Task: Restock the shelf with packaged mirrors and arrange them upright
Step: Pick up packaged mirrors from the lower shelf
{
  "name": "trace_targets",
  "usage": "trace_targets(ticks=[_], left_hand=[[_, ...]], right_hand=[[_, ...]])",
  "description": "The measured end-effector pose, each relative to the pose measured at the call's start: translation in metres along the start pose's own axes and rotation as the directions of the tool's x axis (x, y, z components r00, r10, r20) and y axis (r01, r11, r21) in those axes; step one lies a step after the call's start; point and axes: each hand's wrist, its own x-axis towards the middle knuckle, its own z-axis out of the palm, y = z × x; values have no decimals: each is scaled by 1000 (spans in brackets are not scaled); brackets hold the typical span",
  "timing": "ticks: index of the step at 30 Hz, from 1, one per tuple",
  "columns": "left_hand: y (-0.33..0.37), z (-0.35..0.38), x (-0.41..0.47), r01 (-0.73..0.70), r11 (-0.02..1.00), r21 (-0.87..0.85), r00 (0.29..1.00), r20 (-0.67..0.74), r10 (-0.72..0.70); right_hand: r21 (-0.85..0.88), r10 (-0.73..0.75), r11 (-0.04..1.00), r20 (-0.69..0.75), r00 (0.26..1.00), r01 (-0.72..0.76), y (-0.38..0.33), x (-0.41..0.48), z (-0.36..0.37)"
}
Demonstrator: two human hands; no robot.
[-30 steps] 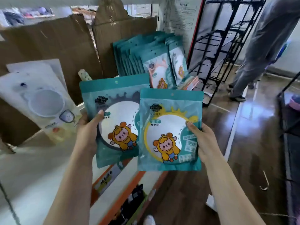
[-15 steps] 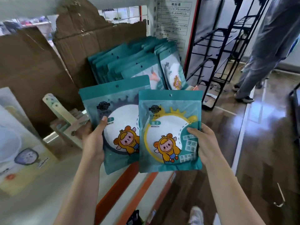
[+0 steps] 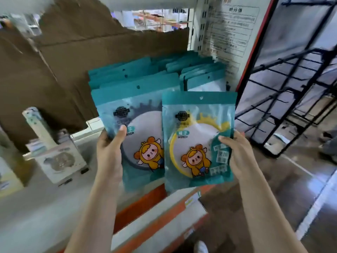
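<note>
Gripping one teal pouch each: left hand (image 3: 109,152) pinches grey-rimmed mirror pouch (image 3: 140,114) at its left edge, right hand (image 3: 235,156) pinches yellow-rimmed mirror pouch (image 3: 197,125) at its right edge. Yellow overlaps grey. Both upright, just in front of shelf (image 3: 36,207). Stocked pouches (image 3: 145,73) stand in rows behind, w/ cardboard (image 3: 91,52) at the back.

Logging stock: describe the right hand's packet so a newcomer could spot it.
Before the upright row of teal packets on the white shelf, each hand holds one. The teal plastic mirror packet in the right hand overlaps the grey-rimmed packet in the left hand; its rim alone is yellow.
</note>
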Motion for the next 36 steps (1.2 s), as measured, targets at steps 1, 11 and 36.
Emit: trace_targets(ticks=[1, 11, 36], left_hand=[[-4, 11, -1, -14, 1000, 11, 1000, -22, 14], [-38, 89, 23, -147, 978, 148, 963, -204, 176], [-86, 117, 9, 62, 626, 777, 692, -486, 534]], right_hand=[[-12, 9, 1000, 21, 1000, -9, -4, 16, -6], [-71, 16, 997, 287, 958, 5, -31, 138, -29], [-360, -217, 878, 288, 933, 315, -18, 214, -12]])
